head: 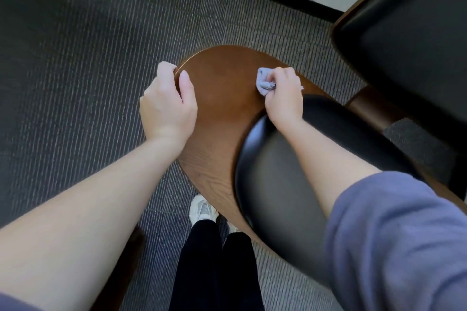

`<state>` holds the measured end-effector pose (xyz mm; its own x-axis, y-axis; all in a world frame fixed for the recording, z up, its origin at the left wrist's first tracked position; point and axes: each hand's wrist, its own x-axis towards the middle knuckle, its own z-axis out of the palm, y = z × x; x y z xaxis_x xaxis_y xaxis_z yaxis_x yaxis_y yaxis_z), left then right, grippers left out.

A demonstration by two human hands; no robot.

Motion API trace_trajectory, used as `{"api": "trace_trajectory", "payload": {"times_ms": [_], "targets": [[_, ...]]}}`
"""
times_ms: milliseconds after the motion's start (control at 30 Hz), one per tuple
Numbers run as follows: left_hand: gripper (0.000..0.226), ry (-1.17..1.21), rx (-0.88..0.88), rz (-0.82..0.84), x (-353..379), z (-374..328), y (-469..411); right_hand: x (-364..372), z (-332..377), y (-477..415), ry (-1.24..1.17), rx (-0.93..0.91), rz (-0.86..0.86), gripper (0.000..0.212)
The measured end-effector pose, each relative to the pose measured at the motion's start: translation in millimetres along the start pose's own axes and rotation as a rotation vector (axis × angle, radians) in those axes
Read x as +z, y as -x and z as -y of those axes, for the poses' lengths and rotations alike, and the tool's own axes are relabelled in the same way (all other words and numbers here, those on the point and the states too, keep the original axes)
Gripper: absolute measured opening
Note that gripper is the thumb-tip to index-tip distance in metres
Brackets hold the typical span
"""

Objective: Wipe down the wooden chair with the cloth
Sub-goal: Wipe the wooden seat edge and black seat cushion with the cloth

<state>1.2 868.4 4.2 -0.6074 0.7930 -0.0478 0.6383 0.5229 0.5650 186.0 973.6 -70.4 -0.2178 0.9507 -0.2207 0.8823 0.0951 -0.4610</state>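
Head view shows the right hand (284,94) pinching the bunched cloth (264,82) against the wooden chair (222,98) back, while the left hand (168,106) grips its edge; long overlapping strokes would cover it best.

I look down on the chair (222,98), centre, standing on the carpet (75,70). My left hand (166,103) grips its left edge. My right hand (284,93) holds the cloth (264,82) on the wood farther right, just beyond the cushion (278,171), which lies nearer me, to the right. A second chair (404,45) stands upper right, behind. My shoe (202,209) rests on the carpet, just left of the chair's near edge.
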Motion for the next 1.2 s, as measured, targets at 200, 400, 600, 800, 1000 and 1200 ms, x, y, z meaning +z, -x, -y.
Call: {"api": "trace_trajectory", "payload": {"times_ms": [200,400,600,800,1000,1200], "targets": [[0.027,-0.002,0.004,-0.001,0.4,1.7,-0.4,9.3,35.1,54.7,-0.201,-0.367,-0.036,0.021],[0.029,-0.034,-0.009,0.005,-1.2,-0.8,0.1,20.8,19.9,138.3,-0.082,-0.731,0.162,0.019],[0.031,-0.056,-0.01,0.021,-4.5,-4.2,0.6,22.3,-0.9,173.8,0.087,-0.915,0.296,0.017],[0.035,-0.135,-0.011,0.088,-9.9,-5.8,1.0,18.6,-2.4,198.9,0.176,-0.965,0.422,0.023],[0.045,-0.144,-0.029,0.208,-22.1,-14.1,3.3,-13.9,-3.6,203.0,-0.024,-0.634,0.3,0.016],[0.091,-0.613,0.388,0.289,-24.1,-15.4,29.5,-58.0,-15.4,166.7,-0.004,-0.36,0.185,0.027]]}}
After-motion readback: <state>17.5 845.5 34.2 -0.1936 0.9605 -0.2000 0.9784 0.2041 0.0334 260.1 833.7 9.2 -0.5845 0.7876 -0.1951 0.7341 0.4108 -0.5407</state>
